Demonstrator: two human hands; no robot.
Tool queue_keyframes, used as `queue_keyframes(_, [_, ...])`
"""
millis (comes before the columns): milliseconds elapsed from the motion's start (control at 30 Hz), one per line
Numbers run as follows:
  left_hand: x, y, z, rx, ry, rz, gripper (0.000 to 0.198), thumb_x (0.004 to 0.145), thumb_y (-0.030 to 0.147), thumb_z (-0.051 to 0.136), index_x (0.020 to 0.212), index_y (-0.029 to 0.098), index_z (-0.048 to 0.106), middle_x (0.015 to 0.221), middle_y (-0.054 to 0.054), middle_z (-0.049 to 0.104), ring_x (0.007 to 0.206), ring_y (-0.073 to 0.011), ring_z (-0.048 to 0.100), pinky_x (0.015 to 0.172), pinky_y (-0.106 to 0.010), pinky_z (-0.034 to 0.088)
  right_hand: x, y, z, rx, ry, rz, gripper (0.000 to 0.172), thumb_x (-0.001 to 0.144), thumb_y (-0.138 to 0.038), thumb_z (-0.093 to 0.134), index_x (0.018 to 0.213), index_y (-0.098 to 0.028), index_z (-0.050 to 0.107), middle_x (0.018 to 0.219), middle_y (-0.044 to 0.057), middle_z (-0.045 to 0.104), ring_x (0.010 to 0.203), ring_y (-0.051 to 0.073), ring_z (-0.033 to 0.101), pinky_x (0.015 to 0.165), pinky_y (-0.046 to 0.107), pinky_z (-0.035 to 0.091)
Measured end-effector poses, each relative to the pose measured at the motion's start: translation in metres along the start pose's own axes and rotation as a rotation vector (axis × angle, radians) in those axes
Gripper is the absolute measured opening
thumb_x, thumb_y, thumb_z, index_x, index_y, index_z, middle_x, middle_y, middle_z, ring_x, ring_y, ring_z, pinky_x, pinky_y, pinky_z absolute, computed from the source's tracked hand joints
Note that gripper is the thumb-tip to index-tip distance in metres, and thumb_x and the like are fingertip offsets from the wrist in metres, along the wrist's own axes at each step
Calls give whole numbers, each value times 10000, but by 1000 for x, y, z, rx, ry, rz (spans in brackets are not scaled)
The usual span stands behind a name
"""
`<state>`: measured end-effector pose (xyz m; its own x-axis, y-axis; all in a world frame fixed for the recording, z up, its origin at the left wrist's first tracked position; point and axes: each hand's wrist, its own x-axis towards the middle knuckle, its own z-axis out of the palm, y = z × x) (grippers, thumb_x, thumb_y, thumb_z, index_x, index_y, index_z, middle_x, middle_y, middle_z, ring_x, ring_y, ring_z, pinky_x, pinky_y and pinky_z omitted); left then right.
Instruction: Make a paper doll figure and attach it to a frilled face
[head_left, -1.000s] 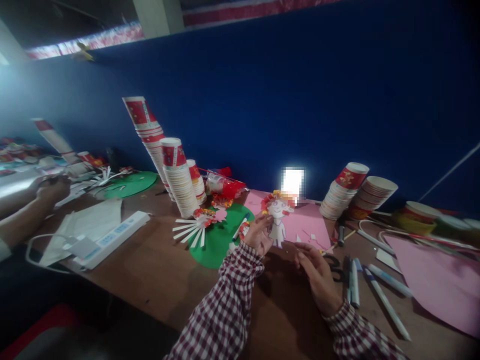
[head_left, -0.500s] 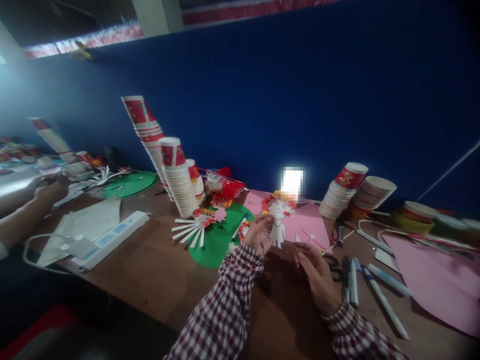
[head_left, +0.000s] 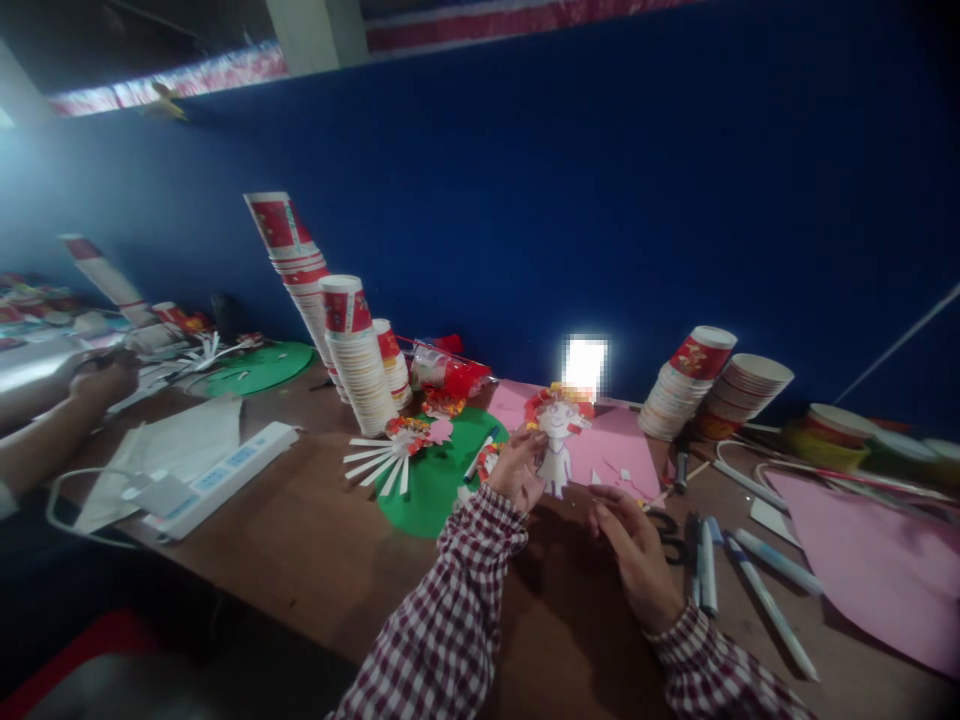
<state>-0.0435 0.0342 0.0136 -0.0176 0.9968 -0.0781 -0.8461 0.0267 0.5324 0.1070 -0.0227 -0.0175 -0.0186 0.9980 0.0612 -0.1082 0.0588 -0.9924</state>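
Note:
My left hand (head_left: pixel 519 468) grips a paper doll (head_left: pixel 556 460) by its side, with the fingers pinched at its left edge. The doll has a drawn face, a white body and red and yellow trim around the head. My right hand (head_left: pixel 634 550) hovers to the right of the doll's feet, loosely curled, thumb and forefinger apart, with nothing visible in it. Behind the doll lies a pink sheet (head_left: pixel 611 450) with small paper scraps. Left of my left hand is a green paper disc (head_left: pixel 420 505), bearing a marker (head_left: pixel 481 453) and a fringed white paper piece (head_left: pixel 386 467).
Tall stacks of paper cups (head_left: pixel 358 370) stand at left, with more cup stacks (head_left: pixel 679 395) at right. Black scissors (head_left: pixel 667 540), several markers (head_left: pixel 772 605) and another pink sheet (head_left: pixel 885 570) lie rightward. A power strip (head_left: pixel 225 480) is at left, near another person's hands (head_left: pixel 105 378).

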Motion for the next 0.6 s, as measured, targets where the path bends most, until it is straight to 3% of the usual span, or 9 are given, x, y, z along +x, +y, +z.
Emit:
queue_keyframes(300, [-1, -1, 1, 15, -55, 36, 282, 575, 180, 805, 745, 171, 580, 702, 28, 637, 663, -94, 607, 655, -212, 464, 0, 0, 1, 15, -1, 14, 376, 742, -464, 664, 1010, -214, 581, 643, -19, 576, 576, 124, 501, 533, 242, 397])
queue_keyframes(600, [-3, 2, 6, 64, -157, 54, 400, 558, 192, 815, 898, 180, 604, 887, -30, 675, 840, -172, 635, 775, -294, 485, -2, -3, 2, 4, 19, 30, 384, 735, -464, 671, 1009, -210, 586, 671, -4, 597, 601, 141, 528, 554, 262, 415])
